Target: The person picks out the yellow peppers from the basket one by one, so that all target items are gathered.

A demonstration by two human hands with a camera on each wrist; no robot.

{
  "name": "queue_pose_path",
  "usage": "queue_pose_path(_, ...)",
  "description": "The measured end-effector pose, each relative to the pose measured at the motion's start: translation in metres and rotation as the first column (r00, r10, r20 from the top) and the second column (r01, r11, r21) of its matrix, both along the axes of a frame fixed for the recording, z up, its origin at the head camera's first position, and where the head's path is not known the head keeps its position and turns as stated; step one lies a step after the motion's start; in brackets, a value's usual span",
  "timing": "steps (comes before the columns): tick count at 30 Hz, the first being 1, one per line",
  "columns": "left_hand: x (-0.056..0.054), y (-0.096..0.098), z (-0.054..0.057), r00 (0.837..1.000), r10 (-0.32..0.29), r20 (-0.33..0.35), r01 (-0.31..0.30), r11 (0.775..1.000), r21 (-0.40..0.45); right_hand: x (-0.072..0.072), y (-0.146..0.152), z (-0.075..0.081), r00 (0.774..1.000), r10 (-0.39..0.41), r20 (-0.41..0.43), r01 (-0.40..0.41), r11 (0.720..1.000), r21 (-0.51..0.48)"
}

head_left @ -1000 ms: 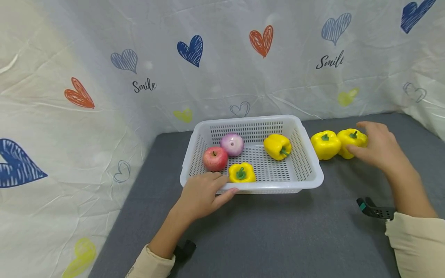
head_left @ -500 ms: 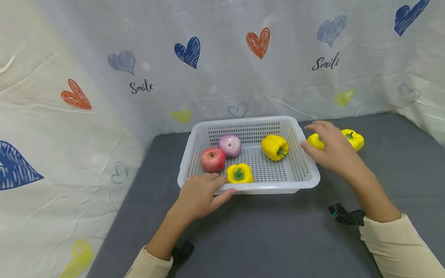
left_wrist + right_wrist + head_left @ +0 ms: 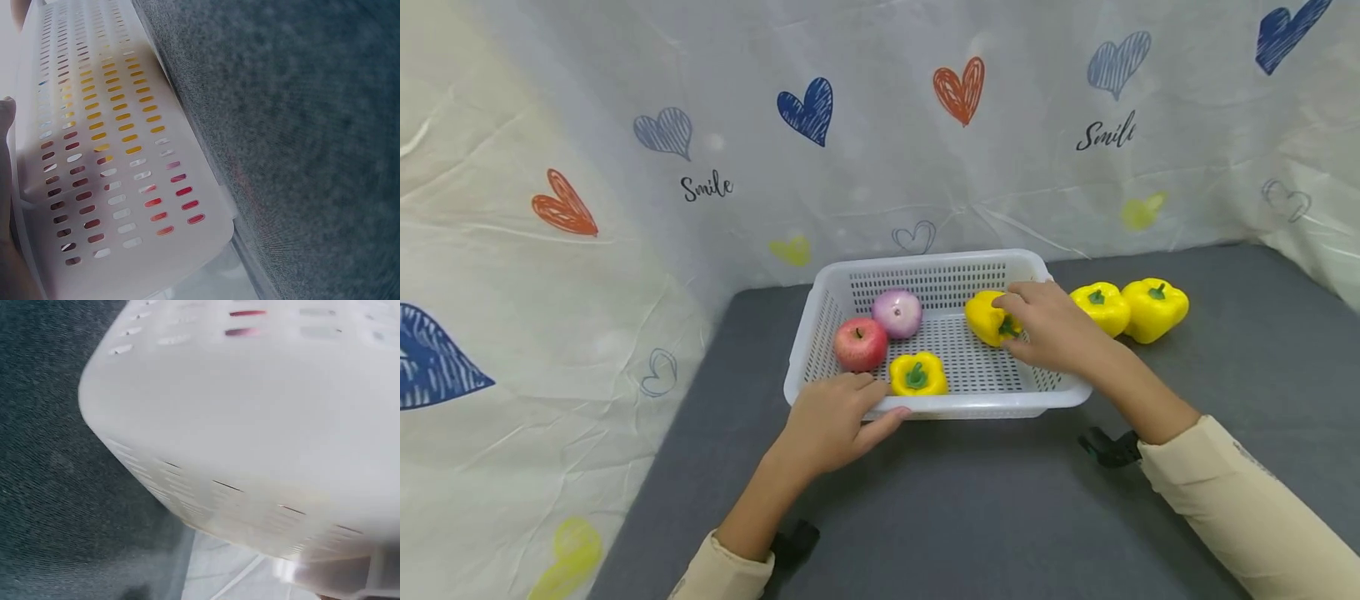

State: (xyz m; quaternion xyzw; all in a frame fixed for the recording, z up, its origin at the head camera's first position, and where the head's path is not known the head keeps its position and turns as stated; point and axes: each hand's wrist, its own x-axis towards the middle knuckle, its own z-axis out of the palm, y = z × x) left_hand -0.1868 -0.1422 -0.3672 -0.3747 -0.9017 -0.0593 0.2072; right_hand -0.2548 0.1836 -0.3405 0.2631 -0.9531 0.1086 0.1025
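Bell pepper [image 3: 980,315], yellow, lies on its side in the white plastic basket [image 3: 992,402], right of frame centre, stem pointing lower right at the nearer right hand [image 3: 1051,325], whose thumb and fingers stand apart around that end; whether they grip, I cannot tell. Farther left, the left hand [image 3: 831,422] holds the basket's front rim.
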Motion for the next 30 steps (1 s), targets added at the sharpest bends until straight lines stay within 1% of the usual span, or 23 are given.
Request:
queue_pose_path(2,0.000,0.000,0.000,1.000,0.001,-0.008,-0.001,1.000,-0.004,-0.004,-0.003,0.002,0.999,-0.015,0.031,0.013,0.997,0.070)
queue_pose_path(5,-0.001,0.000,0.001,1.000,-0.001,-0.016,0.001,1.000,-0.004,-0.008,-0.006,0.004,0.993,-0.060,0.099,0.043,0.986,0.163)
queue_pose_path(8,-0.002,0.000,0.001,1.000,-0.007,-0.016,0.007,1.000,0.003,-0.012,-0.008,0.005,0.986,-0.088,0.139,0.059,0.979,0.196)
queue_pose_path(10,-0.002,0.000,0.000,1.000,-0.010,-0.018,0.010,1.000,0.004,-0.013,-0.008,0.005,0.986,-0.076,0.150,0.051,0.985,0.166)
queue_pose_path(12,-0.001,0.000,0.000,1.000,-0.013,-0.022,0.013,1.000,0.004,-0.013,-0.009,0.004,0.989,-0.035,0.146,0.020,0.995,0.103)
queue_pose_path(14,-0.001,0.000,0.000,1.000,-0.013,-0.025,0.013,1.000,0.003,-0.013,-0.011,0.003,0.990,0.028,0.141,-0.033,0.999,0.035)
queue_pose_path(16,-0.001,-0.001,0.000,1.000,-0.009,-0.030,0.009,1.000,0.002,-0.012,-0.013,0.002,0.986,0.085,0.143,-0.083,0.996,-0.022)
queue_pose_path(18,-0.001,-0.002,0.001,0.999,-0.003,-0.037,0.003,1.000,0.002,-0.011,-0.016,0.001,0.979,0.116,0.165,-0.109,0.993,-0.052)
queue_pose_path(20,0.000,-0.003,0.001,0.999,0.000,-0.042,0.000,1.000,0.001,-0.011,-0.019,0.001,0.975,0.120,0.189,-0.112,0.992,-0.053)
queue_pose_path(22,0.000,-0.003,0.001,0.999,0.002,-0.040,-0.002,1.000,0.001,-0.009,-0.022,-0.001,0.974,0.101,0.201,-0.104,0.995,0.005)
queue_pose_path(24,0.000,-0.003,0.000,0.999,-0.001,-0.036,0.001,1.000,0.002,-0.006,-0.024,-0.004,0.977,0.072,0.198,-0.095,0.990,0.107)
queue_pose_path(27,0.000,-0.002,-0.001,1.000,-0.006,-0.031,0.006,1.000,0.005,0.000,-0.027,-0.008,0.985,0.032,0.172,-0.076,0.964,0.256)
queue_pose_path(29,0.000,-0.001,-0.001,0.999,-0.010,-0.030,0.010,1.000,0.007,0.003,-0.029,-0.008,0.986,0.010,0.165,-0.060,0.951,0.304)
queue_pose_path(30,0.000,-0.001,-0.001,0.999,-0.010,-0.031,0.010,1.000,0.007,0.003,-0.029,-0.008,0.986,0.000,0.168,-0.053,0.949,0.310)
